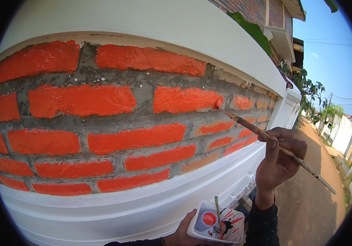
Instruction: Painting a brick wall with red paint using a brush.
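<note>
My right hand (279, 158) pinches the wooden handle of a slender paintbrush (254, 129). Its red-loaded tip touches the lower right end of an orange-red painted brick (185, 100) in the wall. Low in the view, my left hand (183, 230) grips a white plastic tub (237, 229) smeared with red and dark paint. Inside the tub are a small cup of red paint (209, 218) and a second small container, partly hidden by a thin upright stick (217, 209). Grey mortar (145, 121) surrounds the bricks; several bricks farther right show partial or no red paint.
A white wall band (163, 21) runs above the bricks, and white moulding (87, 215) lies below. A white pillar (291, 101) closes the panel's right end. Along the right runs a paved lane (308, 184). A large green leaf (251, 30) overhangs the wall's top.
</note>
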`<state>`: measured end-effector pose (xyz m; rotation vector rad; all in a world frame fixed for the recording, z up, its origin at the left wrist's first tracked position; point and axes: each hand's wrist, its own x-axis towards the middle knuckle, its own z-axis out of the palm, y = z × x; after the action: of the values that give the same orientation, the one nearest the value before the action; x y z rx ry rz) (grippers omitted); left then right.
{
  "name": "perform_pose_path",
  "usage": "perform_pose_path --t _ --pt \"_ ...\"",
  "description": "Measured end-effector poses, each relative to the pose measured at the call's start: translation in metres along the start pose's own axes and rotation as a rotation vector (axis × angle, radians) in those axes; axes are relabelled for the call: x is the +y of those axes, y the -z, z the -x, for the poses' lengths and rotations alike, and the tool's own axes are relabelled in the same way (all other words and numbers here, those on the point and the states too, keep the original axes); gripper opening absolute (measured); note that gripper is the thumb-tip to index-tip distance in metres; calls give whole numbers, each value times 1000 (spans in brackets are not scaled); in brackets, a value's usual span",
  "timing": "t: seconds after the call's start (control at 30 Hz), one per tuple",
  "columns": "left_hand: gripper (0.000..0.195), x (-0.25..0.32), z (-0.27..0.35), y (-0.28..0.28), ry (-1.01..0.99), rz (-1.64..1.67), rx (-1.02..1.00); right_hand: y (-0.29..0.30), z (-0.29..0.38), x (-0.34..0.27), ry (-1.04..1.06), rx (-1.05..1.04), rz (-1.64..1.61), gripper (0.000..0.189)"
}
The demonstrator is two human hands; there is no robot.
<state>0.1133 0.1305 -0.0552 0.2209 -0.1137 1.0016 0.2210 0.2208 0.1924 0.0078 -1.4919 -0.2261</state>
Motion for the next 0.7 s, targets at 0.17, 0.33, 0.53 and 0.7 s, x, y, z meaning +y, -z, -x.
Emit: perform_pose_path --t 0.17,0.33,0.53,0.7 --pt "67 2 -4 1 21 14 -14 4 -4 -3 -1 151 -109 25" --pt "67 5 -3 2 27 28 -26 -9 -2 -13 -25 86 -134 26" --pt "67 5 0 3 33 43 -46 -12 -7 -7 -50 21 -166 23" --pt "67 6 1 4 37 54 -70 1 -9 -10 -48 131 -212 25"
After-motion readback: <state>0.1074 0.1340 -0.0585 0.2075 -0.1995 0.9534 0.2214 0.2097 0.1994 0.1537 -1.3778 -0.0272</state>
